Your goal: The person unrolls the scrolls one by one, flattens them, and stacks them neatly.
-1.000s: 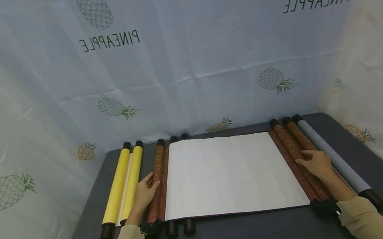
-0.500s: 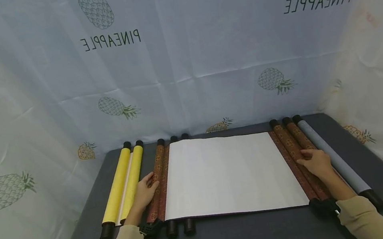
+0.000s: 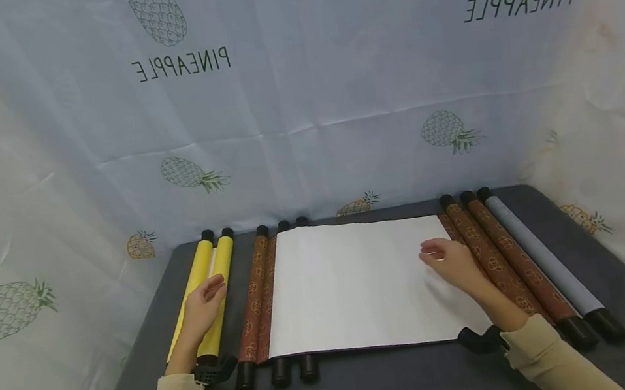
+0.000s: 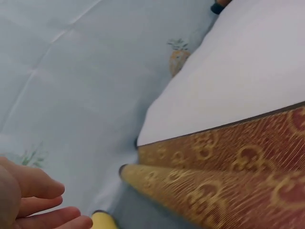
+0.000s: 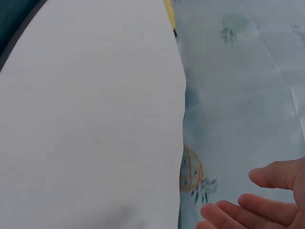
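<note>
A brown patterned scroll lies unrolled, its white sheet (image 3: 366, 287) flat between a left brown roller (image 3: 253, 295) and a right brown roller (image 3: 482, 245). My left hand (image 3: 200, 312) overlaps the yellow scroll (image 3: 221, 279) in the head view. Its fingers are loosely bent and hold nothing; the left wrist view shows the same hand (image 4: 38, 200) apart from the brown roller (image 4: 190, 191). Over the right part of the white sheet is my right hand (image 3: 453, 263), fingers relaxed with nothing between them. The right wrist view has this hand (image 5: 267, 200) beyond the sheet's edge.
Another brown patterned roll (image 3: 529, 265) and a grey roll (image 3: 545, 250) with dark end knobs lie side by side at the right. Dark knobs (image 3: 308, 368) stick out beneath the sheet's near edge. A pineapple-print curtain (image 3: 299, 91) surrounds the dark table (image 3: 373, 388).
Both hands have let go of the brown rollers. The left hand moved left over the yellow scroll, the right hand moved left over the white sheet. The scrolls stay in place.
</note>
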### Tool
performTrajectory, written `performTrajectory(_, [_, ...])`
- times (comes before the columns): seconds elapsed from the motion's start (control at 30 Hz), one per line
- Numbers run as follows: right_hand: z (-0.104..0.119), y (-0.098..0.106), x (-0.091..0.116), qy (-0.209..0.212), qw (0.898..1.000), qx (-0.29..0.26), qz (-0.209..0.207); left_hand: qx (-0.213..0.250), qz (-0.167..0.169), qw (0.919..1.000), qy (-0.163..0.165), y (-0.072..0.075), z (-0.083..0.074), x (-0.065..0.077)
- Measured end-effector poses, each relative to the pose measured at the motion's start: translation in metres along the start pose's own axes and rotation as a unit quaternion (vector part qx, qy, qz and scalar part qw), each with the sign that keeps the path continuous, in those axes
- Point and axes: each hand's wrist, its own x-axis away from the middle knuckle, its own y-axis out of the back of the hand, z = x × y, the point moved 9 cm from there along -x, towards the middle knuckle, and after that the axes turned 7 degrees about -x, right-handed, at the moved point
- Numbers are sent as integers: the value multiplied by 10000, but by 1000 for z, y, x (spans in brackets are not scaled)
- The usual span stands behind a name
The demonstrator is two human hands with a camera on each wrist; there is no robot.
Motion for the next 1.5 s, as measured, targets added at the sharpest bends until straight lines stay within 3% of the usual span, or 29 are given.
performTrajectory(0.17, [39, -58, 1, 67, 9937, -783, 801, -276, 12, 9996, 21, 19, 11, 6])
performTrajectory(0.33, [79, -120, 10, 81, 9718, -1705, 1628, -598, 61, 9982, 39, 39, 26, 11])
performTrajectory(0.5, [118, -186, 30, -301, 9288, -2751, 2464, -905, 107, 9958, 103, 59, 45, 15])
performTrajectory(0.67, [157, -241, 56, -706, 8856, -3445, 3034, -1011, 416, 9931, 431, 71, 68, 16])
performTrajectory(0.77, [175, -263, 66, -947, 8695, -3683, 3153, -868, 712, 9912, 703, 73, 79, 16])
performTrajectory(0.87, [189, -281, 70, -1160, 8599, -3760, 3251, -640, 1027, 9882, 935, 72, 89, 18])
performTrajectory(1.1, [210, -320, 76, -1885, 8379, -3715, 3527, 6, 1822, 9750, 1275, 56, 108, 23])
performTrajectory(1.3, [209, -341, 80, -2916, 8267, -3733, 3035, 295, 2125, 9658, 1454, 46, 121, 27])
performTrajectory(1.5, [211, -349, 84, -3326, 8257, -3740, 2602, 435, 2431, 9581, 1452, 36, 122, 29])
